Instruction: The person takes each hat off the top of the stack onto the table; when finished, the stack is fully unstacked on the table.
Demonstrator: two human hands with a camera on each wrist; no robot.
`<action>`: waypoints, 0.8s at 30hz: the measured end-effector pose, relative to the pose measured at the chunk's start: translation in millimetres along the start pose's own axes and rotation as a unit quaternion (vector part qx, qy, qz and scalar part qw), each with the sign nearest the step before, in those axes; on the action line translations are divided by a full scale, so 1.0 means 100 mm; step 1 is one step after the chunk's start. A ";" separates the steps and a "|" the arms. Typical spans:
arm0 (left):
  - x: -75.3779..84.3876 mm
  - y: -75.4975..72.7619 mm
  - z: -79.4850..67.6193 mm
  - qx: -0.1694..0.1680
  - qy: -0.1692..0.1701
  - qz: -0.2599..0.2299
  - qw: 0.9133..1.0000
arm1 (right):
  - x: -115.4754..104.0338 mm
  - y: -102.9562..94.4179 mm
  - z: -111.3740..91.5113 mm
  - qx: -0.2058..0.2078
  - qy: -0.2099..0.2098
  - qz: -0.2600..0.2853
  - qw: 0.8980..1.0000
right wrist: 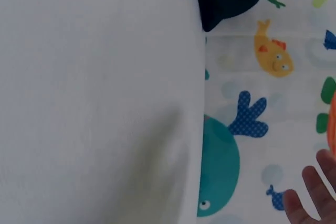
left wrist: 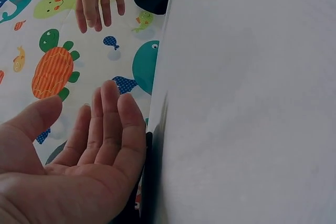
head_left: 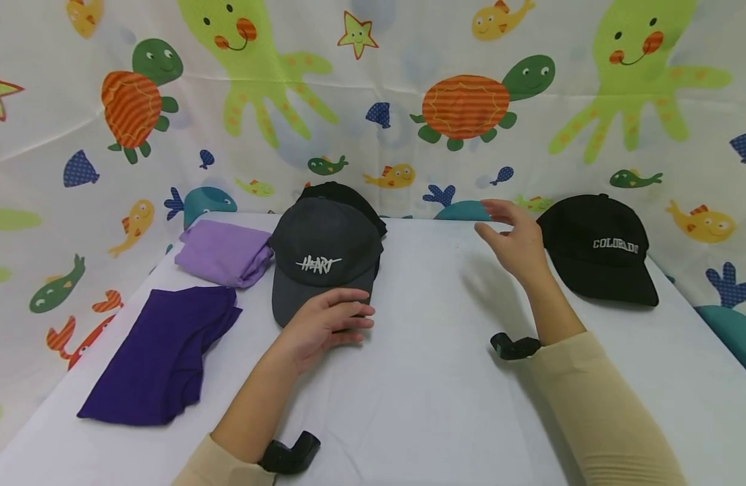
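Note:
In the head view, my left hand (head_left: pixel 330 327) hovers at the brim of a dark grey cap (head_left: pixel 327 236) marked HEART, its fingers loosely extended and gripping nothing. Behind that cap a black cap (head_left: pixel 363 202) is partly hidden. My right hand (head_left: pixel 515 239) is raised over the far side of the table, thumb and fingers apart and holding nothing. Just right of it lies a black cap (head_left: pixel 597 250) with COLORADO on its front. The left wrist view shows the left palm (left wrist: pixel 94 166) with nothing in it. Only fingertips of the right hand (right wrist: pixel 315 198) show in the right wrist view.
On the left of the white table (head_left: pixel 433 405) lie a folded lilac cloth (head_left: pixel 223 250) and, nearer, a folded dark purple garment (head_left: pixel 160 358). A curtain (head_left: pixel 385 81) printed with sea animals hangs behind the table. Small black devices (head_left: pixel 294 452) sit at both wrists.

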State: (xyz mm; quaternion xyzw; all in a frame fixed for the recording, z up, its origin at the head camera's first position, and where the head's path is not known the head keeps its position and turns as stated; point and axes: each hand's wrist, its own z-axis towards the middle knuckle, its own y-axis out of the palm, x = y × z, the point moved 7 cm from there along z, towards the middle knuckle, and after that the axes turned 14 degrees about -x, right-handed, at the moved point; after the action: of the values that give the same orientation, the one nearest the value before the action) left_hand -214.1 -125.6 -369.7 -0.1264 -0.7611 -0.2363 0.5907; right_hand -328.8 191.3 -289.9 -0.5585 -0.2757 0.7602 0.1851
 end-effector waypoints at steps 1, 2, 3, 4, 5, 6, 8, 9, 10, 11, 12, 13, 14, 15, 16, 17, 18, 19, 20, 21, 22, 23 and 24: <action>0.00 0.00 0.00 0.003 -0.001 -0.003 1.000 | -0.02 0.02 0.01 -0.001 -0.005 -0.001 1.000; 0.00 0.00 0.00 0.002 0.000 -0.003 1.000 | -0.04 0.04 0.02 -0.002 -0.009 -0.002 1.000; -0.01 0.00 0.00 0.002 0.000 -0.004 1.000 | -0.07 0.06 0.02 -0.003 -0.013 -0.002 1.000; -0.01 0.00 -0.01 0.002 -0.001 -0.005 1.000 | -0.08 0.07 0.03 -0.003 -0.017 -0.002 1.000; -0.01 0.00 -0.01 0.002 -0.002 -0.006 1.000 | -0.10 0.09 0.03 -0.003 -0.020 -0.001 1.000; -0.01 0.00 -0.01 0.001 -0.002 -0.008 1.000 | -0.12 0.10 0.03 -0.003 -0.024 0.001 1.000; -0.01 0.00 -0.02 0.000 -0.002 -0.010 1.000 | -0.15 0.14 0.04 -0.006 -0.027 0.005 1.000; -0.01 0.00 -0.03 0.000 -0.002 -0.010 1.000 | -0.17 0.16 0.04 -0.009 -0.031 0.008 0.999; 0.00 -0.01 -0.04 0.000 -0.001 -0.010 1.000 | -0.18 0.18 0.05 -0.012 -0.033 0.009 0.999; 0.00 -0.02 -0.04 -0.001 0.001 -0.007 1.000 | -0.19 0.20 0.06 -0.014 -0.034 0.011 0.999; 0.01 -0.03 -0.05 -0.002 0.003 -0.005 1.000 | -0.20 0.22 0.06 -0.016 -0.034 0.013 0.999; 0.01 -0.04 -0.06 -0.003 0.004 -0.003 1.000 | -0.21 0.24 0.07 -0.018 -0.034 0.014 0.999; 0.02 -0.06 -0.07 -0.003 0.005 0.000 1.000 | -0.22 0.26 0.07 -0.021 -0.034 0.014 0.999; 0.03 -0.07 -0.08 -0.004 0.006 0.002 1.000 | -0.23 0.27 0.07 -0.022 -0.033 0.014 0.999; 0.04 -0.09 -0.09 -0.003 0.006 0.003 1.000 | -0.24 0.29 0.08 -0.024 -0.032 0.013 0.999; 0.04 -0.12 -0.10 -0.004 0.007 0.005 1.000 | -0.25 0.31 0.08 -0.025 -0.032 0.014 0.999; 0.05 -0.14 -0.11 -0.003 0.009 0.007 1.000 | -0.26 0.32 0.08 -0.028 -0.033 0.014 0.999; 0.06 -0.17 -0.13 -0.005 0.008 0.011 1.000 | -0.28 0.34 0.09 -0.031 -0.034 0.014 0.999; 0.06 -0.19 -0.15 -0.009 0.009 0.015 1.000 | -0.30 0.35 0.09 -0.033 -0.035 0.015 0.999; 0.07 -0.21 -0.17 -0.015 0.009 0.022 1.000 | -0.31 0.37 0.09 -0.035 -0.037 0.017 0.999; 0.08 -0.24 -0.19 -0.021 0.008 0.032 0.999 | -0.33 0.39 0.10 -0.037 -0.040 0.018 0.998; 0.09 -0.26 -0.21 -0.028 0.006 0.042 0.999 | -0.35 0.40 0.11 -0.040 -0.041 0.020 0.998; 0.09 -0.28 -0.23 -0.036 0.004 0.053 0.998 | -0.36 0.42 0.11 -0.043 -0.043 0.021 0.998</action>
State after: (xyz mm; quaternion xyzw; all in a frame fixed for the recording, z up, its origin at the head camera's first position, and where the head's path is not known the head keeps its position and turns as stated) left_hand -210.3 -162.1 -362.1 -0.1864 -0.7420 -0.2321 0.6006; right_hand -326.9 135.1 -286.5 -0.5386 -0.3036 0.7746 0.1332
